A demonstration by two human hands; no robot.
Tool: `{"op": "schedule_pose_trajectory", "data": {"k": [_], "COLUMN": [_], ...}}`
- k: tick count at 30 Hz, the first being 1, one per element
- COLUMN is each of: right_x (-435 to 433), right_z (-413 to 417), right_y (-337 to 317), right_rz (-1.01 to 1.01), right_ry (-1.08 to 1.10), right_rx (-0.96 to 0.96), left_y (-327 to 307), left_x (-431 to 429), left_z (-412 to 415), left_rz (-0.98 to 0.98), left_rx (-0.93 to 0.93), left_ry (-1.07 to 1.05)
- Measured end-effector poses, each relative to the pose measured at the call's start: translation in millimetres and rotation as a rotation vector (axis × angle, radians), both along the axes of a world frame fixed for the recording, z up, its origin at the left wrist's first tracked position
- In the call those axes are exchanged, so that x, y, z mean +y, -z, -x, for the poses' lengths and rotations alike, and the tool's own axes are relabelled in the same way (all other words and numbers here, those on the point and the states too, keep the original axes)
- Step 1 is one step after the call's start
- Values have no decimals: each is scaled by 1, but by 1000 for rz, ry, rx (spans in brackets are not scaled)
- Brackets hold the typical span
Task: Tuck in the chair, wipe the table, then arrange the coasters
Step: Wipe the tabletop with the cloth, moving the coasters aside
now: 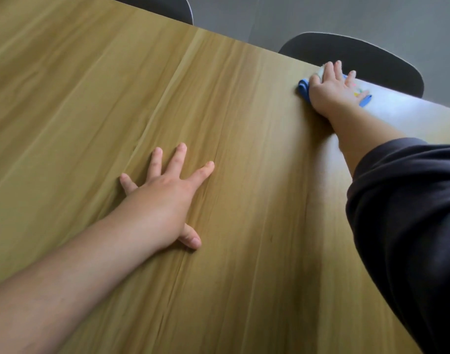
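A wooden table (91,98) fills most of the view. My right hand (330,89) reaches to the far edge and presses flat, fingers straight, on a blue and white cloth (303,89) that shows at both sides of the hand. My left hand (165,195) rests flat on the table's middle with its fingers spread and holds nothing. A dark chair (372,60) stands tucked against the far edge just behind the cloth. No coasters are in view.
A second dark chair (165,6) shows at the top, also at the table's far edge. Grey floor (321,14) lies beyond the table. My dark sleeve (410,213) covers the right side of the view.
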State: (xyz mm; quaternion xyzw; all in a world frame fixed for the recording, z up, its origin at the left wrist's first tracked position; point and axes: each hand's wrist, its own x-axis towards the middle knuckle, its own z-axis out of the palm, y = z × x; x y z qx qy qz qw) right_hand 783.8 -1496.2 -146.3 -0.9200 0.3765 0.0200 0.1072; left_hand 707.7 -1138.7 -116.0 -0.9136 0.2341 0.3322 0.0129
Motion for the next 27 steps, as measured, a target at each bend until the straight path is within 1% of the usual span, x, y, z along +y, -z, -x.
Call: {"op": "schedule_pose_trajectory", "data": {"k": [4,8,10,12,15,20,23,27], "right_x": [-19,-15,-4,12,44,96,125,141], "right_z": [25,37,40,41,49,75,106,158], "right_y": [-1,-2,-2,-1,0,1,3,6], "right_rz": [11,-2,-5,-5,2,-2,-18,25], "right_ry": [141,273,310,297,207,-9,-152,-403], "right_rx": [31,59,60,50,26,-14,-29,5], "left_y": [1,2,2,1,-2,-8,-12,-16], "left_x": [1,1,1,1,1,1,0,-1], "left_z": [0,0,0,0,2,5,7,7], "left_rz": [11,27,39,52,64,68,59,44], "left_rx": [-2,2,7,8,8,21,25,26], "left_ry": [-2,-2,-7,-14,-22,-38,-38,-31]}}
